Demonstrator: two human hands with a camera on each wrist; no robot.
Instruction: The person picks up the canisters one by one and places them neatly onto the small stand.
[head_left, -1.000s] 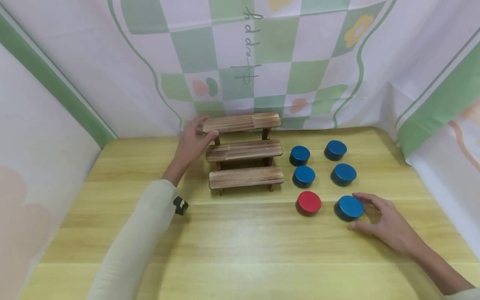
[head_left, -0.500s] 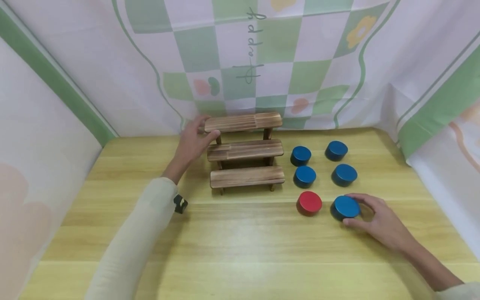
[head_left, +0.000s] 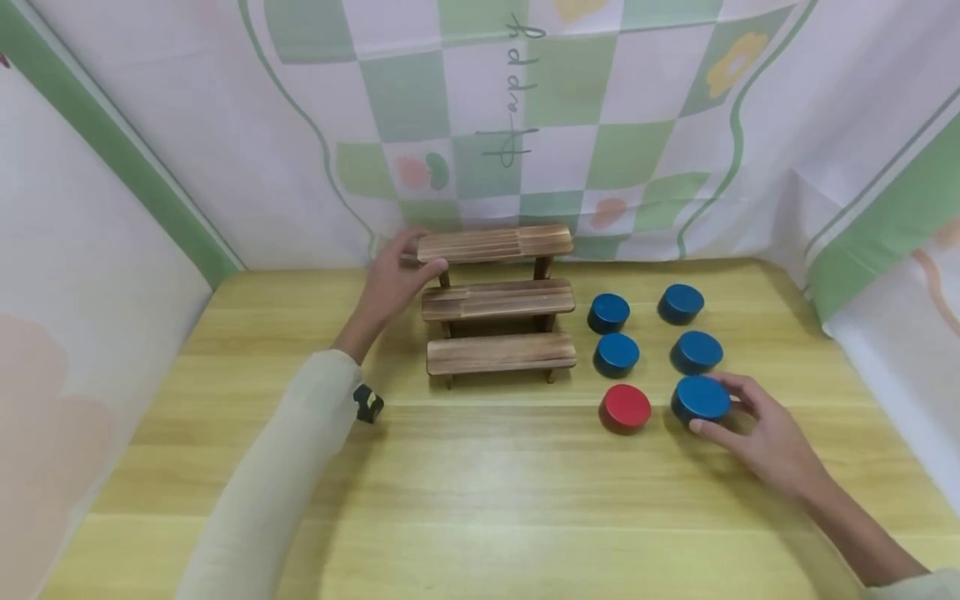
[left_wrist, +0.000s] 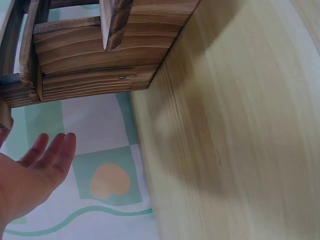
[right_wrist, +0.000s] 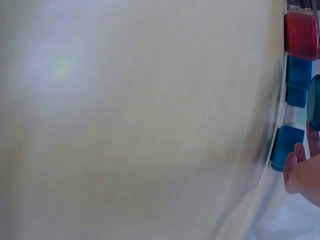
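Note:
A three-tier wooden stand (head_left: 498,300) stands at the back of the table. My left hand (head_left: 393,279) holds the left end of its top shelf, thumb in front and a finger behind; in the left wrist view the other fingers of that hand (left_wrist: 42,167) extend beside the stand's underside (left_wrist: 95,47). At the right, my right hand (head_left: 776,442) pinches a blue disc (head_left: 701,398) between thumb and fingers. The right wrist view shows this held blue disc (right_wrist: 314,102) raised off the table. To its left lies a red disc (head_left: 625,408).
Several more blue discs rest behind the held one, among them a near one (head_left: 697,352) and a far one (head_left: 681,303). A patterned cloth (head_left: 555,150) hangs behind the stand. The light wood table (head_left: 480,492) extends in front.
My right hand has closed on the nearest blue disc, slid it slightly left and then lifted it. The left hand stays at the stand's top shelf. The head view has shifted slightly.

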